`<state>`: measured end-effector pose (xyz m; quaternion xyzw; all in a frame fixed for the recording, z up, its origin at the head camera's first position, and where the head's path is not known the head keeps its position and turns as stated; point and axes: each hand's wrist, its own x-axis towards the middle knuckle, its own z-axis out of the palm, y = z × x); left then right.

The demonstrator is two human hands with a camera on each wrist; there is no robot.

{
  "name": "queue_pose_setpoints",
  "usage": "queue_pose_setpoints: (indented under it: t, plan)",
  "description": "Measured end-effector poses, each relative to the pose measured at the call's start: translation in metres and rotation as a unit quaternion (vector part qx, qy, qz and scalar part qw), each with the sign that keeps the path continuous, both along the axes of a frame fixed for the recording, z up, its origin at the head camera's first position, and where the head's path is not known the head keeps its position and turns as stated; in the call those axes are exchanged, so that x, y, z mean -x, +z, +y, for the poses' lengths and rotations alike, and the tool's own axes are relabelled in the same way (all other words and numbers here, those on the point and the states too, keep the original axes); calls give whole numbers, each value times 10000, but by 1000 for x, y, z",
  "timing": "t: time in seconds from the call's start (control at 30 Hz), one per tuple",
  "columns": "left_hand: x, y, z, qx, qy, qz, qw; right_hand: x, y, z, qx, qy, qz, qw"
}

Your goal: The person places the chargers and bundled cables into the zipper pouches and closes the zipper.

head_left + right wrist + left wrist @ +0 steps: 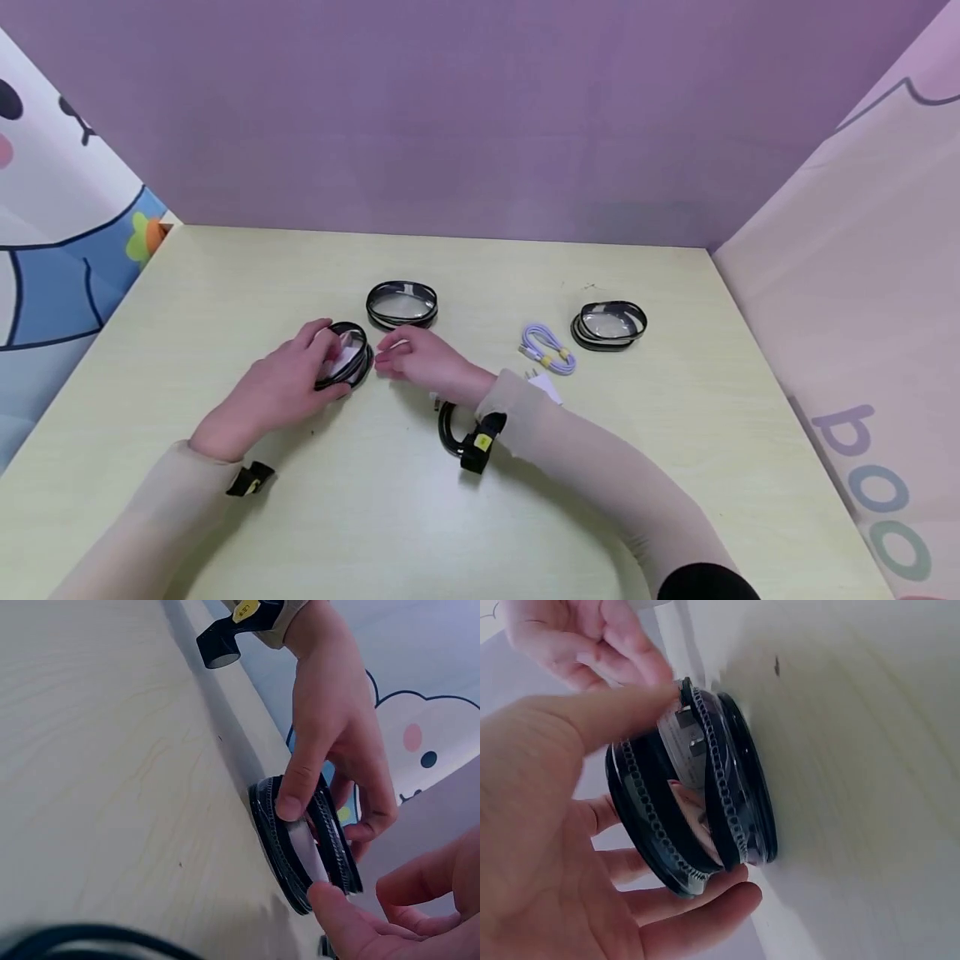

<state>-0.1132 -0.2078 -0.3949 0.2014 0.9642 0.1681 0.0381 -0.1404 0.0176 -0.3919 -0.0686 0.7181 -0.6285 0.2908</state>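
My left hand grips a small round zip case with clear sides and black trim, tilted up on its edge on the table. In the left wrist view the zip is undone and the thumb lies across the gap. Inside the case shows a white plug adapter with metal prongs. My right hand is beside the case's right side, its fingers loosely bent. In the right wrist view its thumb is right at the end of the case's opening, apart from the other fingers.
Two more round clear cases with black rims lie farther back, middle and right. A coiled lilac cable and a white plug lie beyond the right forearm. Under the right wrist is a coiled black cable. A purple wall closes the back.
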Motion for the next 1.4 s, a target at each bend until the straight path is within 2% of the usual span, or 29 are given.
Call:
queue_pose_setpoints:
  t: [0.1,0.33,0.53,0.63,0.77,0.87,0.97,1.03,1.13,1.3,1.4]
  plan:
    - [1,0,1,25,-166,26,9999,-3,2,11,-4,-4,213,9998]
    - [4,-3,0,-229,-874,156,9958,-13,8,46,149,303,570,9978]
    - [0,-5,1,-640,-1116,-124,9916,-32,12,77,486,606,487,9958]
    - [-2,-6,0,-725,-1084,-154,9913,-45,12,87,599,986,392,9926]
    - [-4,-4,2,-841,-1171,-128,9895,-65,6,95,525,1799,360,9816]
    - [-5,-3,6,-864,-1268,-179,9880,-80,-2,98,191,2362,563,9699]
    - [-6,-3,8,-863,-1169,-271,9890,-90,-9,100,-300,2661,915,9591]
    - [-7,-4,9,-834,-1064,-340,9902,-94,-12,100,-596,2667,1120,9554]
    - [-9,-4,9,-817,-980,-399,9910,-96,-17,99,-822,2451,1377,9561]
    - [-14,-2,12,-906,-1396,-355,9854,-93,-24,98,-970,1889,1760,9612]
    - [-17,0,14,-959,-1610,-452,9812,-90,-26,96,-979,1615,1832,9648]
